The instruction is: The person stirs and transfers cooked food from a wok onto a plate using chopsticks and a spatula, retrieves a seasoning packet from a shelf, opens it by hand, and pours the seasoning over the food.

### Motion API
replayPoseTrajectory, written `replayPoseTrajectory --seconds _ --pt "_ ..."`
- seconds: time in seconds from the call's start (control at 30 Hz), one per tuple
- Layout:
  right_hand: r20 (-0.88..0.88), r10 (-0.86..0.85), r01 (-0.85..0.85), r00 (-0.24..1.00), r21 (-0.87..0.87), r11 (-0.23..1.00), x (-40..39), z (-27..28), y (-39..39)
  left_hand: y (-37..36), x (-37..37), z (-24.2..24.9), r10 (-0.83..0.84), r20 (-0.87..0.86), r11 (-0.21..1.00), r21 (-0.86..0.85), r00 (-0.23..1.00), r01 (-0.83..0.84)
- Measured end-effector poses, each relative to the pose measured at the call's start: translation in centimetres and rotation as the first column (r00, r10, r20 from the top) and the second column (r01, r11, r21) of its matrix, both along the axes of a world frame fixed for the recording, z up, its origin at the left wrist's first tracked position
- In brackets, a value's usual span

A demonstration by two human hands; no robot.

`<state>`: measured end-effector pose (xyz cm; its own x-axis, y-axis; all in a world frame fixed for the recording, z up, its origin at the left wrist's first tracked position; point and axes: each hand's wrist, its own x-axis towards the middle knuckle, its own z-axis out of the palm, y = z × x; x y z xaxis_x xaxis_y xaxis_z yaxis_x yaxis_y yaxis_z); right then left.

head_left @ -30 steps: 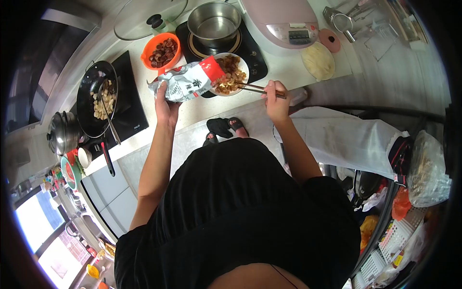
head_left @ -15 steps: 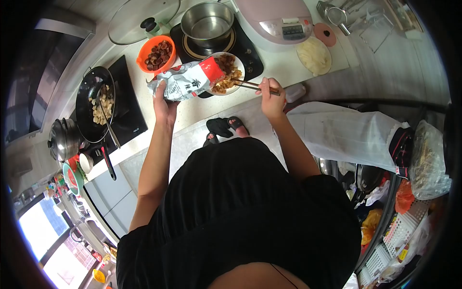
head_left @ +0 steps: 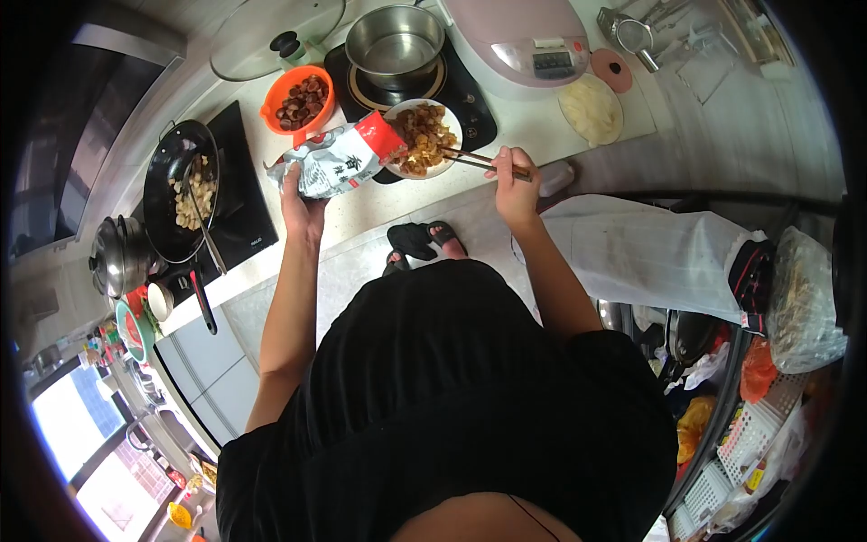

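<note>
My left hand (head_left: 298,203) is closed on a silver and red food packet (head_left: 339,161), tilted with its red end at the left rim of a white plate (head_left: 458,129). Brown and golden food pieces (head_left: 424,135) lie heaped on that plate. In my right hand (head_left: 517,188) is a pair of chopsticks (head_left: 479,161), their tips at the right edge of the heap. Behind the packet, an orange basket (head_left: 269,113) holds dark reddish-brown pieces (head_left: 303,101).
A steel pot (head_left: 395,41) stands on the induction cooker (head_left: 479,113). Left is a wok (head_left: 163,212) with diced food and a spatula (head_left: 213,248). A rice cooker (head_left: 515,36) and a plate of pale slices (head_left: 591,110) are to the right. A glass lid (head_left: 244,45) leans at the back.
The packet has shifted left and drawn back from over the plate, uncovering more of the food. My right hand has barely moved, still with the chopsticks at the heap.
</note>
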<state>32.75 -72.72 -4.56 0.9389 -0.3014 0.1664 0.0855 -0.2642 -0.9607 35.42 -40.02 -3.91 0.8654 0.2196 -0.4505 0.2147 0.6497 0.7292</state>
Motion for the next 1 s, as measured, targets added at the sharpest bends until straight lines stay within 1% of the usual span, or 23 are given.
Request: replayPoseTrajectory --seconds 0.17,0.27,0.37,0.47,0.57,0.6,0.63,0.67,0.77,0.87,0.9,0.97,1.0 --pt "0.026 -0.014 0.013 1.0 0.016 1.0 0.1 -0.6 -0.1 0.7 -0.1 0.4 -0.02 0.015 0.999 0.035 1.0 0.019" --pt "0.034 0.02 -0.021 0.999 0.031 0.999 0.0 -0.2 -0.1 1.1 0.4 0.3 -0.02 0.032 1.0 0.021 0.999 0.02" --pt "-0.045 -0.009 0.011 0.999 0.062 0.998 0.0 -0.6 -0.3 1.3 1.2 0.4 -0.019 0.067 1.0 -0.023 0.998 0.021" --pt "0.005 -0.003 0.002 1.0 0.08 0.997 0.1 -0.7 -0.5 1.2 2.7 0.0 -0.013 0.094 1.0 -0.02 0.995 0.015" --pt "0.037 0.007 -0.008 0.999 0.04 0.999 0.2 -0.7 -0.9 0.8 4.1 0.0 -0.002 0.106 1.0 -0.021 0.994 0.004" --pt "0.056 0.009 -0.012 0.998 0.052 0.999 0.2 -0.6 -0.9 0.8 4.4 0.1 0.001 0.115 1.0 -0.022 0.993 0.002" --pt "0.076 0.011 -0.016 0.997 0.062 0.998 0.1 -0.4 -0.9 0.6 4.7 0.3 0.018 0.08 1.0 -0.012 0.997 -0.017" --pt "0.096 0.016 -0.023 0.995 0.071 0.997 0.2 -0.2 -0.9 0.5 4.9 0.3 0.023 0.086 0.999 -0.031 0.996 -0.021" --pt "0.06 -0.007 -0.002 0.998 0.151 0.989 0.1 -0.4 -1.2 0.6 5.1 -0.2 0.022 0.113 0.996 -0.091 0.993 -0.012" --pt "0.105 -0.046 0.012 0.993 0.312 0.95 0.2 -0.4 -1.5 0.8 4.4 -1.1 0.029 0.091 0.984 -0.179 0.995 -0.012" --pt "0.099 -0.068 0.026 0.993 0.373 0.927 0.2 -0.4 -1.4 1.0 4.2 -1.7 0.075 0.012 0.971 -0.23 0.997 -0.07" --pt "0.087 -0.106 0.05 0.99 0.492 0.869 -0.1 -0.2 -1.1 1.0 2.9 -2.9 0.038 0.058 0.931 -0.365 0.998 -0.014" --pt "0.103 -0.054 0.002 0.993 0.445 0.896 -0.4 -0.4 -1.1 1.0 2.2 -3.6 0.008 0.08 0.901 -0.433 0.997 0.028"
